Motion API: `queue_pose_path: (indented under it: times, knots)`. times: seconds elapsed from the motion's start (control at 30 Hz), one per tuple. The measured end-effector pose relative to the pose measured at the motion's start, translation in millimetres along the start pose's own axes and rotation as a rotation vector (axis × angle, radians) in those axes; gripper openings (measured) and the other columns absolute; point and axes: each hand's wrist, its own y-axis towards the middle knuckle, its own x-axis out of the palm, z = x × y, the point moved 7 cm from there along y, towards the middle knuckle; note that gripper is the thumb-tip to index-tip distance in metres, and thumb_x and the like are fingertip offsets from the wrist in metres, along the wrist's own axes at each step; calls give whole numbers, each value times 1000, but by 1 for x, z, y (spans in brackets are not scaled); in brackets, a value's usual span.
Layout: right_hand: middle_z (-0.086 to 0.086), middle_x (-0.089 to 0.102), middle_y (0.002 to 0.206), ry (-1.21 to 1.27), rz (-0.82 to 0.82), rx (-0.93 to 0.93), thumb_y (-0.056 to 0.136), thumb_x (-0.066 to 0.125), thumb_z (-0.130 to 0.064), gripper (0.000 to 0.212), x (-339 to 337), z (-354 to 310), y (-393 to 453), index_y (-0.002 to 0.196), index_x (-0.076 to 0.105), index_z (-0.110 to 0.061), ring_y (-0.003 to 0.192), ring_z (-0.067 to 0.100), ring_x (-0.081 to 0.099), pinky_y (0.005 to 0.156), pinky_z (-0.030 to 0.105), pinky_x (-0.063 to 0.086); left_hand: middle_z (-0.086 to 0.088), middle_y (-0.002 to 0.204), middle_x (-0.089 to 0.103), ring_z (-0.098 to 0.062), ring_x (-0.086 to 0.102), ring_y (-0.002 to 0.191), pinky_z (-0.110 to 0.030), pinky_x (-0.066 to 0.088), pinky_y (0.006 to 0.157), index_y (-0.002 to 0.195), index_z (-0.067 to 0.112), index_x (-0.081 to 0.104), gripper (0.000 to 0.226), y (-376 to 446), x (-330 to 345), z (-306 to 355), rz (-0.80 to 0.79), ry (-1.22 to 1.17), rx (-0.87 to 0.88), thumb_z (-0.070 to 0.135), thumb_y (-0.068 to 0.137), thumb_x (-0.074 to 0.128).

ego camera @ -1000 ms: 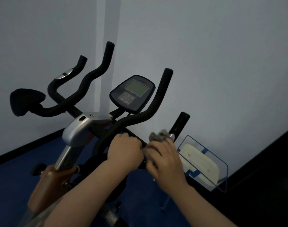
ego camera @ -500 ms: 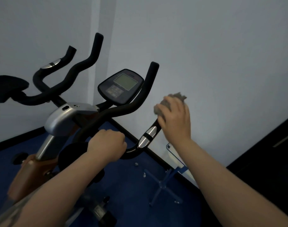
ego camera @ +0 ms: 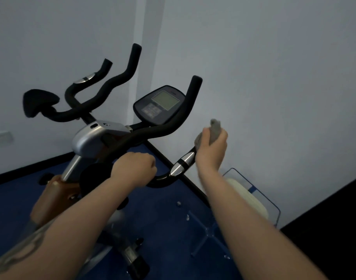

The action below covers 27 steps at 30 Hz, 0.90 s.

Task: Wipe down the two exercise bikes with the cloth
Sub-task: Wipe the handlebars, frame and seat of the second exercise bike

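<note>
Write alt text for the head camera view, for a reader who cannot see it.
A person's right hand grips a crumpled grey cloth around the right black handlebar of an exercise bike, while the left hand grips the bar nearer the centre. The bike's dark oval console faces them; a second bike's handlebars stand behind.

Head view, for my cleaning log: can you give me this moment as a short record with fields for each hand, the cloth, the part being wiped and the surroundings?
left hand: left hand grips the near handlebar of the bike
right hand: right hand holds the grey cloth wrapped over the right handlebar end
part being wiped: grip just above the silver sensor
console: console between the bars, screen unlit
surroundings: blue floor, white wall, a wire rack at right
</note>
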Motion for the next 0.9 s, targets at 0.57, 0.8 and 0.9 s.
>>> queue_pose_path:
  times: [0.57,0.8,0.9]
  knots:
    - [10,36,139,-2,103,-50,99,49,-32,46,6,0,-3,142,35,-20,117,24,50,81,28,43,11,73,53,-13,54,70,-30,37,57,79,31,51,15,1,-1,-7,35,-79,-77,29,92,44]
    - [12,56,123,-823,-69,-804,92,61,-30,22,-6,-37,7,107,65,-14,112,35,50,88,45,39,12,72,52,-13,53,71,-29,37,61,77,31,53,17,2,-1,-9,49,-107,-77,28,92,45]
    - [7,60,116,-901,-166,-774,95,55,-35,24,0,-45,13,98,68,-15,111,31,49,88,42,33,13,71,49,-12,51,70,-28,32,56,77,30,52,17,4,0,-9,44,-89,-74,28,92,44]
